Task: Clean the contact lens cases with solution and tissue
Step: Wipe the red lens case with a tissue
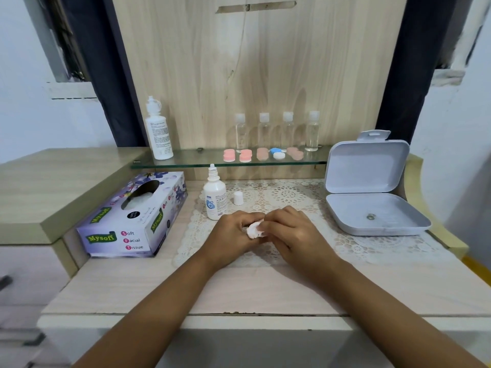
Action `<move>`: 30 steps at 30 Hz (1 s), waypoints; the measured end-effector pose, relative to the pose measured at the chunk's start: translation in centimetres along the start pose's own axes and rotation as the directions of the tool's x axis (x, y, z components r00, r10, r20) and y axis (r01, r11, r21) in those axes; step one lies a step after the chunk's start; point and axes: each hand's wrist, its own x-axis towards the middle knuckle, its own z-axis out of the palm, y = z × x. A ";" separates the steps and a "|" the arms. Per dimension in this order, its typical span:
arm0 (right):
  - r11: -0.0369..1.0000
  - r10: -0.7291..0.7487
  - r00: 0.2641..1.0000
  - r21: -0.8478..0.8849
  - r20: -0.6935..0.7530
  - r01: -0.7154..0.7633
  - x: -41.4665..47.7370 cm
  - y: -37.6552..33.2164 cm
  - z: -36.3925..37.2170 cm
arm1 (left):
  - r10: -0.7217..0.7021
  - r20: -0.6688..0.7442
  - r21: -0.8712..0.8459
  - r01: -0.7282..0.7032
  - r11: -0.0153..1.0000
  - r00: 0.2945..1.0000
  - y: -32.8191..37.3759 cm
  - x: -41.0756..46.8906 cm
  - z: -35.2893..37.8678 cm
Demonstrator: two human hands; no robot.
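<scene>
Both hands meet over the lace mat: the left hand and right hand curl around a wadded tissue pinched between them (probably wrapping a lens case, hidden). The other cases lie on the glass shelf, straight ahead beyond the hands.

Tissue wad: contents unseen.

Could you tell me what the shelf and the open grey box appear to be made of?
The shelf looks like clear glass: it is see-through, with a greenish front edge. The grey box seems to be matte moulded plastic: rounded corners, uniform colour, a hang tab on its lid.
</scene>
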 end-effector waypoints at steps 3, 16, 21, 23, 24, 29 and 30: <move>0.999 0.019 1.000 -0.042 -0.020 -0.020 0.1 0.2 0.0 | -0.012 0.000 -0.045 0.012 0.999 1.000 0.0 0.1 0.0; 0.985 0.175 0.983 0.001 -0.056 -0.175 -0.7 1.2 -1.1 | -0.079 -0.059 -0.148 0.069 0.987 0.995 0.5 0.1 -0.3; 0.969 0.242 0.965 -0.032 -0.104 -0.246 -0.8 1.5 -1.5 | -0.088 -0.066 -0.146 0.078 0.986 0.994 0.6 0.1 -0.2; 0.978 0.202 0.977 -0.036 -0.067 -0.205 -0.9 1.2 -1.5 | -0.082 -0.064 -0.147 0.072 0.987 0.995 0.4 0.1 -0.2; 0.982 0.183 0.982 -0.035 -0.048 -0.185 -0.9 1.0 -1.5 | -0.077 -0.061 -0.148 0.068 0.987 0.995 0.4 0.1 -0.2; 0.965 0.262 0.965 0.015 -0.024 -0.262 -0.8 1.2 -1.3 | -0.083 -0.066 -0.145 0.072 0.987 0.994 -0.2 0.2 -0.1; 0.949 0.313 0.949 0.036 -0.033 -0.312 -0.9 1.3 -1.3 | -0.092 -0.065 -0.140 0.083 0.987 0.994 -0.4 0.1 -0.1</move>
